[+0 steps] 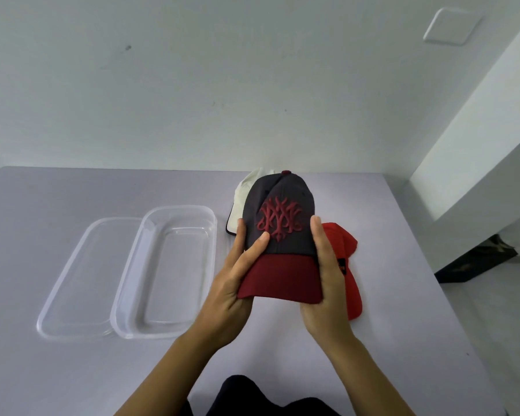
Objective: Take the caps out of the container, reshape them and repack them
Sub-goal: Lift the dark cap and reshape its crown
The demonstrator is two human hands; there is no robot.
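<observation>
While both hands hold the dark cap [279, 223] above the table [72, 370], its maroon brim points back at me.
My left hand [237, 283] and right hand [327, 283] clasp its two sides, thumbs on the crown front, fingers curled behind. The clear container [150, 334] sits to the left, long axis running away from me, nearer my left hand, its lid [78, 280] just beside it. A red cap [347, 244] and white cap [246, 190] lie beyond on the pale lilac tabletop, with bare white walls around.
</observation>
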